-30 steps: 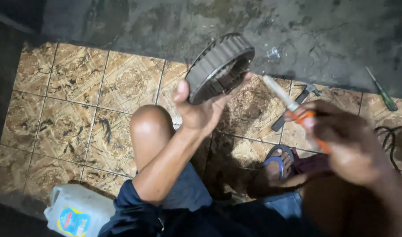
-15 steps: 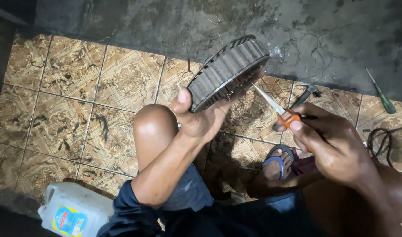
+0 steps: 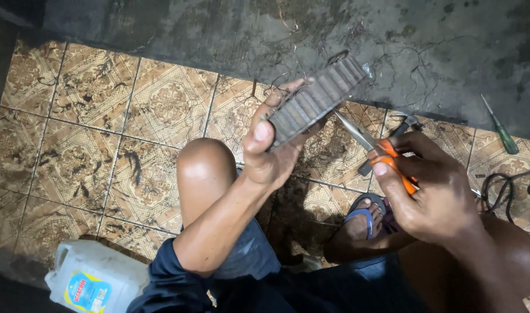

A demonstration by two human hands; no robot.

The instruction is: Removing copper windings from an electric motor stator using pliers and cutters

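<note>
left hand (image 3: pixel 271 153) gripping a ribbed metal ring (image 3: pixel 317 99), right hand (image 3: pixel 433 188) squeezing orange-handled pliers (image 3: pixel 374 146), tips touching the ring's underside

A white plastic jug (image 3: pixel 94 278) with a blue and yellow label stood at the lower left on the patterned brown floor tiles (image 3: pixel 91 133). A green-handled screwdriver (image 3: pixel 499 128) lay on the dark concrete (image 3: pixel 218 29) beyond, near a tangle of black cable (image 3: pixel 505 191). A blue sandal (image 3: pixel 360 215) rested on the tiles.

White jug (image 3: pixel 94 278), blue-yellow label (image 3: pixel 84 290), bottom left
</note>
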